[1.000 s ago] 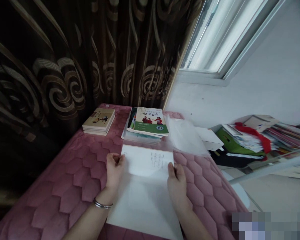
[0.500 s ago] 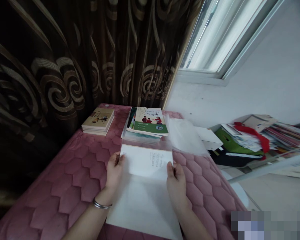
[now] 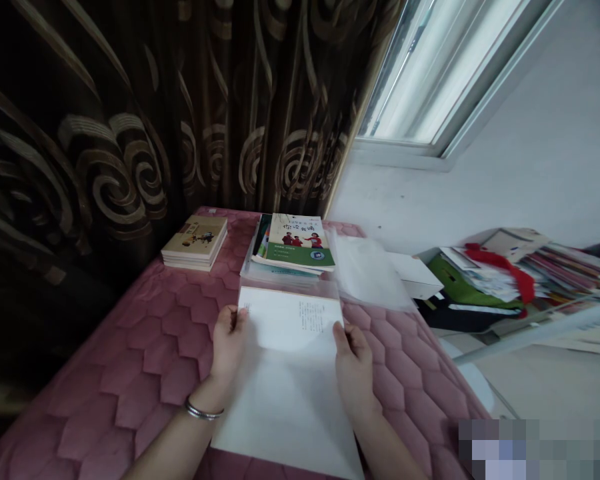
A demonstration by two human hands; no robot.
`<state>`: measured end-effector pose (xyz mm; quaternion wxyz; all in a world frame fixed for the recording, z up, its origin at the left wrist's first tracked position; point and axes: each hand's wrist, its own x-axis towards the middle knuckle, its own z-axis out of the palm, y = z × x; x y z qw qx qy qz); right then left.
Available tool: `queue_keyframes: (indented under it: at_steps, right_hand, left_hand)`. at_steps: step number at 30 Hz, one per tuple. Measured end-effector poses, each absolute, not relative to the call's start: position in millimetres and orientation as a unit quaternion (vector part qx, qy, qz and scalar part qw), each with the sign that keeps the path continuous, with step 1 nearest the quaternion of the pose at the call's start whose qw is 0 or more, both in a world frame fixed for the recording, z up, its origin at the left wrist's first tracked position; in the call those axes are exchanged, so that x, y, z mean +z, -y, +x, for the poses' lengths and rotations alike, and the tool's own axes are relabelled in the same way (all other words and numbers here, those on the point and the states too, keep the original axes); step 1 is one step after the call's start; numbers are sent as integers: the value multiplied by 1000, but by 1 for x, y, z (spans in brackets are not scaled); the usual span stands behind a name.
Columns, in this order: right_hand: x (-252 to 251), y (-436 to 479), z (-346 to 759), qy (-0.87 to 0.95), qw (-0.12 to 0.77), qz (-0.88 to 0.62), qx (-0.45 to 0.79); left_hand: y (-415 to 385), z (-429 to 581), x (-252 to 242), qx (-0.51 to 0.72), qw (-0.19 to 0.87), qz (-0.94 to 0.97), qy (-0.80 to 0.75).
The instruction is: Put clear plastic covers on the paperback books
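Observation:
A white open book [image 3: 290,393] lies before me on the pink quilted cover. Its upper part carries a small block of print, and the lower part is blank. Clear film seems to stick out past its far edge. My left hand [image 3: 229,343] grips the left edge, thumb on top, with a silver bangle on that wrist. On the opposite edge, my right hand [image 3: 353,367] is closed with its thumb on the page. The fingers beneath are partly hidden. Just beyond the book is a stack of books [image 3: 300,243], the top one green and white.
Several tan books [image 3: 195,243] are stacked at the far left. Clear plastic sheets [image 3: 367,270] and a white box [image 3: 415,275] lie right of the middle stack. A shelf piled with papers [image 3: 485,280] stands at the right. Dark patterned curtains [image 3: 205,107] hang behind.
The view has shifted very slightly. Both hands keep their hold on the book's edges, and its far right corner sits a touch further left.

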<state>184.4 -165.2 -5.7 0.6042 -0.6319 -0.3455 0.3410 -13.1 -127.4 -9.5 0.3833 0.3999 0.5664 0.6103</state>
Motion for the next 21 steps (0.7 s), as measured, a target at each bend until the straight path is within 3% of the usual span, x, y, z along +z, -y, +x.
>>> queue_keyframes:
  at_steps: [9,15,21]
  right_hand:
    - [-13,162,189,367,589,-649,313]
    - [-9,164,189,341,616,-611,363]
    - [-14,161,190,388,585,-652,285]
  left_hand:
    - [126,-14,-14,621,374,402,-560]
    - [124,-16,-17,614,358,418,-566]
    - [125,-15,-15,616,370,411,-561]
